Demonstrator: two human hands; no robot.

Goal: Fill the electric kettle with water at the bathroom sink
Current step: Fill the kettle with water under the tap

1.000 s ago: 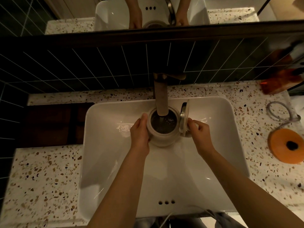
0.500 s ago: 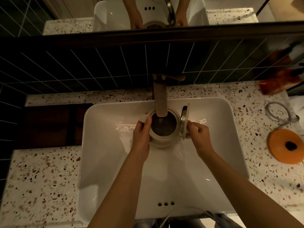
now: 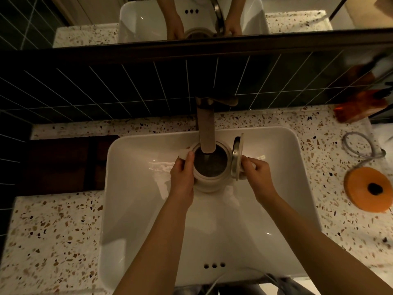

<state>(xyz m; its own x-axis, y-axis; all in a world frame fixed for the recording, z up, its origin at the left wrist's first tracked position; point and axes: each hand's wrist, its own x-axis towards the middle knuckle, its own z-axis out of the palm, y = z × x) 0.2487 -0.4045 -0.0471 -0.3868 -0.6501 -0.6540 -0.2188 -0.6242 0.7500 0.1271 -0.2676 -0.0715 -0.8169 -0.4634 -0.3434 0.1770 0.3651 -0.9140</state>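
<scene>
While the kettle (image 3: pixel 209 167) sits under the faucet (image 3: pixel 205 133) inside the white sink (image 3: pixel 136 220), lid (image 3: pixel 237 158) flipped up on the right side, both hands are on it: left hand (image 3: pixel 181 177) wrapped around the body with its fingers clamped on the wall near the spout, right hand (image 3: pixel 258 176) with its fingers closed on the handle side just behind the lid. Water looks to be running into the open mouth, though it's dim and I can't tell how full it is.

What I'd worry about: overfilling, since the dark interior hides the level. Also the kettle gets heavier as it fills, so a wet grip could slip and tip it into the basin. If the mouth drifts off the stream, water could splash the outside and the base contacts.

Surroundings: speckled terrazzo counter (image 3: pixel 53 241), dark tiled backsplash (image 3: pixel 106 92), mirror (image 3: pixel 85 18) above. Orange kettle base (image 3: pixel 369 189) with its coiled cord (image 3: pixel 359 147) sits well off to the right on the counter, dry for now.
</scene>
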